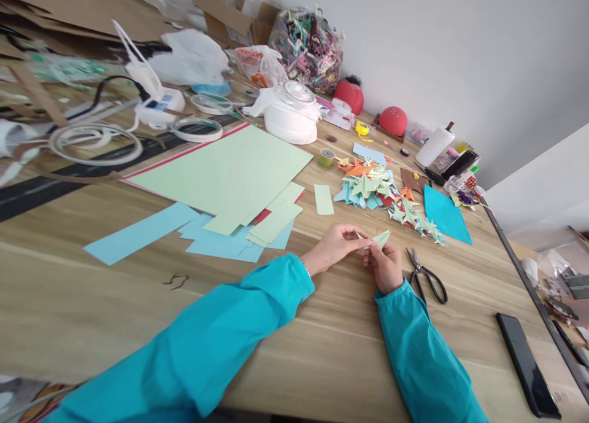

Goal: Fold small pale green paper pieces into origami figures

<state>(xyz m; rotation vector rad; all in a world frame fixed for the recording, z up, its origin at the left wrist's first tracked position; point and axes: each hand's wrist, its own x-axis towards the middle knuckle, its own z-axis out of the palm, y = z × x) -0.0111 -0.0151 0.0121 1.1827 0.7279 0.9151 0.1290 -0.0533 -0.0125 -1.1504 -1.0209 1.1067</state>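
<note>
A small folded piece of pale green paper is pinched between my two hands above the wooden table. My left hand grips its left side with thumb and fingertips. My right hand closes on its lower right part, so some of the folds are hidden. Just beyond lies a pile of folded paper figures in green, blue and orange. Black-handled scissors rest right of my right hand, blades slightly apart. A single green paper strip lies flat beyond my left hand.
Large green sheets and blue paper strips lie on the left. A turquoise sheet is at the right, and a black phone near the right edge. Cables, a white container and stuffed bags crowd the back.
</note>
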